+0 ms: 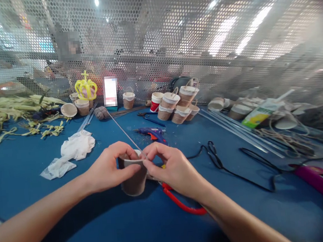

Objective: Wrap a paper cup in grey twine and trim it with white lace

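Note:
My left hand (pixel 109 170) is wrapped around a brown paper cup (pixel 134 182) held just above the blue table (pixel 74 224). My right hand (pixel 170 167) pinches a thin grey string (pixel 123 131) at the cup's rim. The string runs up and back to a ball of twine (pixel 101 112) at the rear. Under my right wrist lie red-handled scissors (pixel 181 203). A blue glue gun (pixel 154 133) lies just beyond my hands.
Several finished cups (pixel 177 105) stand at the back by a perforated metal screen (pixel 188 40). A white crumpled cloth (pixel 74 148) lies left, pale straw strips (pixel 12 110) far left. Black cord (pixel 232 171), clear glue sticks (pixel 235 130) and a glue bottle (pixel 261 115) lie right.

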Demonstrator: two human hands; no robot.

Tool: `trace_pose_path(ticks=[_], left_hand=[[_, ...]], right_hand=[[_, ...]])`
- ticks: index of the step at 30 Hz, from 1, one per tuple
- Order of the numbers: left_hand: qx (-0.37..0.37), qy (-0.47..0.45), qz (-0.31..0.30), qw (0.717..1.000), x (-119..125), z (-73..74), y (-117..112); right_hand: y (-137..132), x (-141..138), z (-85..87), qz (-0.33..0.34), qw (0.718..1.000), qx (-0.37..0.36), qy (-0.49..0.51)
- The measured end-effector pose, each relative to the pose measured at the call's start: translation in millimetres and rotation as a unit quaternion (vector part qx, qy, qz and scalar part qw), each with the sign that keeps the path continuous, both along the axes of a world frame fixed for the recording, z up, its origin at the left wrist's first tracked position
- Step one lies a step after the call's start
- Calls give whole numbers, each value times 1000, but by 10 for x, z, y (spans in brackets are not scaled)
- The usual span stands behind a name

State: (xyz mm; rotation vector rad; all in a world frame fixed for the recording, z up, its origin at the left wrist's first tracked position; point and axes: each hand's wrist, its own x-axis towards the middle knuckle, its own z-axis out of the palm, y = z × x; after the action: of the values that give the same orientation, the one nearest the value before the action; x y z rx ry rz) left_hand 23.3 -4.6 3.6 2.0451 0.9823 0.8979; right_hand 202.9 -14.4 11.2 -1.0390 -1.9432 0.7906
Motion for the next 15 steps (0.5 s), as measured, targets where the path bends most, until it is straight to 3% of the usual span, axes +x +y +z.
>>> trace_pose_path(ticks=[15], left_hand=[[-59,-46,12,997,39,-39,-70]], right_hand=[[-30,-3,2,9,1000,6,3]])
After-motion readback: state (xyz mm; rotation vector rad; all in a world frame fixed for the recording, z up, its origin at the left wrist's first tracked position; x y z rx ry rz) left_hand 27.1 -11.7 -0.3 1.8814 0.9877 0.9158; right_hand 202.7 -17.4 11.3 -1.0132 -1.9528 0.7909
